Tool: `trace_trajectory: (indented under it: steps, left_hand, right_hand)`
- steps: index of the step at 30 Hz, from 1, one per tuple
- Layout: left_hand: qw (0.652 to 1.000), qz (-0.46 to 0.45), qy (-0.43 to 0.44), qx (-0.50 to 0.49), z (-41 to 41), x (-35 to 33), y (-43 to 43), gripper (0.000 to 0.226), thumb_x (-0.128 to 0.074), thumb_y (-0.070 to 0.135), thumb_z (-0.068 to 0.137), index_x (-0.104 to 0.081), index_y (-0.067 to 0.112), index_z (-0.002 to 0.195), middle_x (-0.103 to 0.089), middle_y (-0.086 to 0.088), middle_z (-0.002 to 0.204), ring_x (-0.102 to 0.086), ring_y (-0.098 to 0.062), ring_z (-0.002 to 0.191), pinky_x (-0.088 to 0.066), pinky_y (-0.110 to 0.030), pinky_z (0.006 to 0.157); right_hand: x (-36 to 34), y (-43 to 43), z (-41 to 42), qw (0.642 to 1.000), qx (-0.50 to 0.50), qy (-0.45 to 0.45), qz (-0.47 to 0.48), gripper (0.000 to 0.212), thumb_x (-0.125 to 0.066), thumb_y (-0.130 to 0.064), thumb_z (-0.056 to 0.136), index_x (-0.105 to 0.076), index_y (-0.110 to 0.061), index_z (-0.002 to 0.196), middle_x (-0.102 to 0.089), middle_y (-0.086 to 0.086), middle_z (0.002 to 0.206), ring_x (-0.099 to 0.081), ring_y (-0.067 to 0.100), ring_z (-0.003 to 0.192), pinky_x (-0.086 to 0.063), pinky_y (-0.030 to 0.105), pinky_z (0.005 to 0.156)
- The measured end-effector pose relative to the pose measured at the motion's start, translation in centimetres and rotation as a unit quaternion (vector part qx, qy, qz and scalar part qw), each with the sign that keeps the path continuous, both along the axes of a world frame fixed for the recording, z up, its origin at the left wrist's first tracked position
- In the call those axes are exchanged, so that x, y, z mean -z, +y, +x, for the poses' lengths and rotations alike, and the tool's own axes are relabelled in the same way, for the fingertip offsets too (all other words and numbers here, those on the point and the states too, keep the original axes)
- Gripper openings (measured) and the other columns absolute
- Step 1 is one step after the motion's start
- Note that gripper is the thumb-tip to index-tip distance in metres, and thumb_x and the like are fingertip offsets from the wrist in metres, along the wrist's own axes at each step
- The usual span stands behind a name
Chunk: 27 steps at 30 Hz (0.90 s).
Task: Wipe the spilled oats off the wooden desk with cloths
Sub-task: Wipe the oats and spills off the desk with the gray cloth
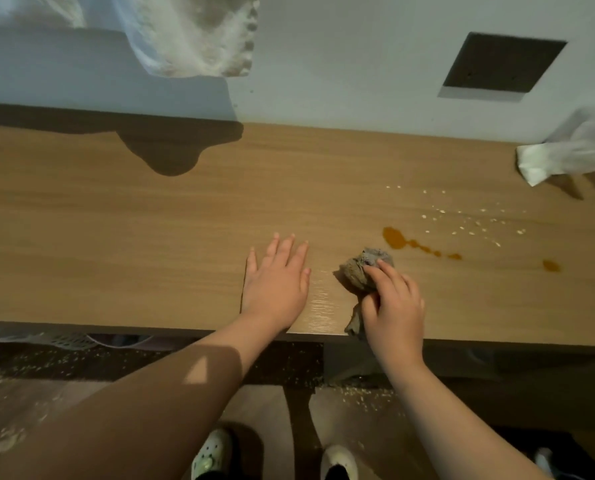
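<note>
right hand [394,306]: grey cloth [363,271] gripped on worktop [116,237] | left hand [277,275]: laid flat, fingers spread | oats [469,220]: scattered far right

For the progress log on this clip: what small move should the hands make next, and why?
Probably slide the right hand with its bunched grey cloth rightward and farther from the body: oats lie scattered there, beyond the orange drips. The left hand rests flat on the desk.
</note>
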State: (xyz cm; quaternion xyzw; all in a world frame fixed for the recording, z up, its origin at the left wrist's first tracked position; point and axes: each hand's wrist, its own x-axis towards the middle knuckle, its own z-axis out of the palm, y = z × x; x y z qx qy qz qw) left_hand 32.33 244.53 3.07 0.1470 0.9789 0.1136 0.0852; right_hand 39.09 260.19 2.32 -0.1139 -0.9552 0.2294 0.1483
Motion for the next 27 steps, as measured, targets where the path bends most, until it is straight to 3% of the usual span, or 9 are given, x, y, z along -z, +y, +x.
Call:
trace_trajectory:
  steps: [6,9,13,16,21,24,27]
  left_hand:
    - [0.998,-0.023,0.011,-0.057,0.7,0.6,8.6,0.053,-0.018,0.043,0.101,-0.008,0.029,0.15,-0.002,0.003,0.159,0.007,-0.02,0.146,0.003,-0.048,0.115]
    - [0.994,-0.044,-0.025,-0.101,0.6,1.0,11.4,0.059,-0.013,0.053,0.098,-0.001,0.029,0.15,0.003,0.003,0.159,0.011,-0.022,0.145,0.003,-0.052,0.115]
    - [0.989,-0.061,-0.031,-0.134,1.0,1.5,12.4,0.063,-0.007,0.058,0.095,0.005,0.03,0.15,0.011,0.002,0.158,0.016,-0.023,0.144,0.002,-0.056,0.115]
    - [0.989,-0.068,-0.016,-0.134,1.2,1.6,12.5,0.064,-0.007,0.057,0.094,0.004,0.029,0.15,0.009,0.002,0.158,0.015,-0.024,0.144,0.0,-0.057,0.115]
    - [0.988,-0.072,-0.007,-0.138,1.2,1.6,12.8,0.064,-0.009,0.057,0.093,0.001,0.029,0.15,0.006,0.002,0.159,0.012,-0.023,0.145,-0.002,-0.056,0.115]
    - [0.987,-0.079,-0.001,-0.136,1.2,1.6,12.8,0.064,-0.008,0.056,0.094,0.002,0.028,0.15,0.005,0.001,0.159,0.012,-0.023,0.145,-0.004,-0.057,0.115]
    - [0.987,-0.083,-0.001,-0.136,1.1,1.7,12.9,0.064,-0.009,0.055,0.094,0.0,0.027,0.151,0.004,0.001,0.159,0.011,-0.023,0.145,-0.004,-0.057,0.115]
  right_hand:
    - [0.1,8.1,1.3,1.0,0.001,-0.005,-0.014,0.042,-0.06,-0.007,0.083,-0.058,-0.016,0.124,-0.055,0.002,0.131,-0.043,0.023,0.123,-0.028,0.039,0.104]
    - [0.2,10.4,1.7,1.0,-0.013,0.003,-0.019,0.042,-0.06,-0.006,0.083,-0.059,-0.016,0.124,-0.055,0.002,0.131,-0.043,0.024,0.123,-0.028,0.04,0.103]
    - [-0.4,14.7,1.4,0.998,0.032,0.033,-0.032,0.043,-0.06,-0.004,0.083,-0.058,-0.017,0.124,-0.052,0.002,0.134,-0.04,0.026,0.126,-0.023,0.042,0.104]
    - [-0.6,18.8,0.7,0.996,0.093,0.004,-0.015,0.044,-0.056,-0.006,0.086,-0.054,-0.019,0.128,-0.046,0.001,0.14,-0.031,0.023,0.132,-0.019,0.043,0.108]
    - [-0.7,21.8,-1.5,0.998,0.061,-0.026,0.005,0.043,-0.053,-0.008,0.089,-0.051,-0.019,0.131,-0.042,0.0,0.143,-0.029,0.022,0.135,-0.017,0.045,0.112]
    - [-1.3,25.0,-1.8,0.988,0.151,0.011,-0.026,0.042,-0.048,-0.009,0.09,-0.049,-0.019,0.131,-0.04,0.0,0.144,-0.028,0.024,0.135,-0.018,0.045,0.11]
    - [-0.9,27.3,-2.5,0.967,0.249,-0.048,-0.036,0.045,-0.043,-0.014,0.094,-0.039,-0.015,0.138,-0.03,0.009,0.149,-0.023,0.028,0.137,-0.019,0.048,0.11]
